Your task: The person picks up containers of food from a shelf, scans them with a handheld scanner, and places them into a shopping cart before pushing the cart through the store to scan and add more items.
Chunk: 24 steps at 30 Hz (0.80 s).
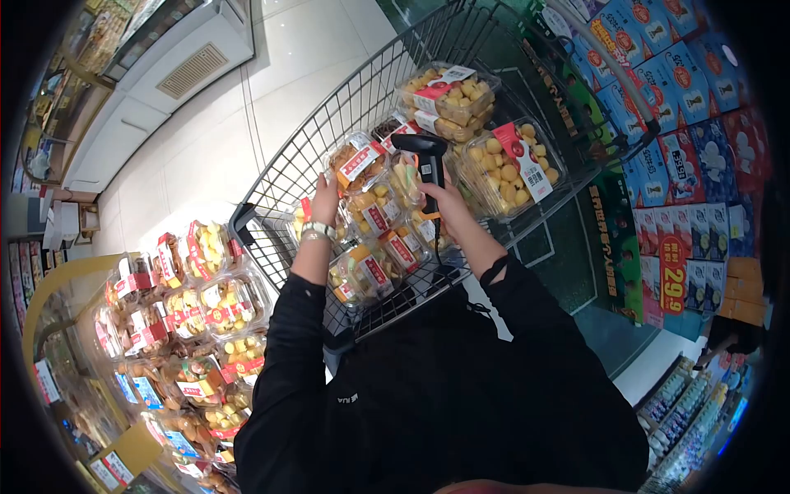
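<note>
In my right hand (444, 202) is a black handheld barcode scanner (426, 160), its head tilted over the boxes and its cord hanging down. My left hand (326, 202) is at the left edge of a clear plastic pastry box (357, 161) with a red and white label. Its fingers are closed at that edge, partly hidden. Below the hands lie more clear boxes of pastries, such as one with a red label (379, 216) and one nearer me (362, 276). To the right of the scanner sits a large box of round yellow pastries (512, 167).
A wire shopping cart (300, 136) surrounds the boxes, with two stacked pastry boxes (448, 92) at its far end. To the left stands a display of packed pastries (210, 309). Blue cartons (646, 169) and a red price sign (673, 276) are at the right.
</note>
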Each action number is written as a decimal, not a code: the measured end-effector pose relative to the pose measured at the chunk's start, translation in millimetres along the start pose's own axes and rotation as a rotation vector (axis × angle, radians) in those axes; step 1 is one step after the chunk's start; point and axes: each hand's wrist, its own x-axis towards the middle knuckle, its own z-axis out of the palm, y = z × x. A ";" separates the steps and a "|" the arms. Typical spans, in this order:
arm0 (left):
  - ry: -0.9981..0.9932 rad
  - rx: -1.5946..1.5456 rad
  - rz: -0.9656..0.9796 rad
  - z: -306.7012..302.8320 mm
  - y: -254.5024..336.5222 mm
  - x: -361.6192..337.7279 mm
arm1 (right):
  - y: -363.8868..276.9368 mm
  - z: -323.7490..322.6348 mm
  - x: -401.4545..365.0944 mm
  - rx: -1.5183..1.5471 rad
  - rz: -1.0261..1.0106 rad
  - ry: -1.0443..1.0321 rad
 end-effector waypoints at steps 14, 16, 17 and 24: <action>-0.420 0.556 0.451 106.7 66.9 -299.6 | -261.7 -195.1 -177.3 -0.212 -0.554 -0.306; -0.331 0.611 0.430 126.9 78.2 -306.5 | -309.9 -239.3 -178.4 -0.521 -0.580 0.041; -0.281 0.719 0.434 138.3 79.5 -304.2 | -332.9 -263.9 -168.0 -0.661 -0.557 0.212; -0.108 0.835 0.469 179.2 74.2 -318.0 | -388.3 -393.1 -90.7 -0.930 -0.443 0.322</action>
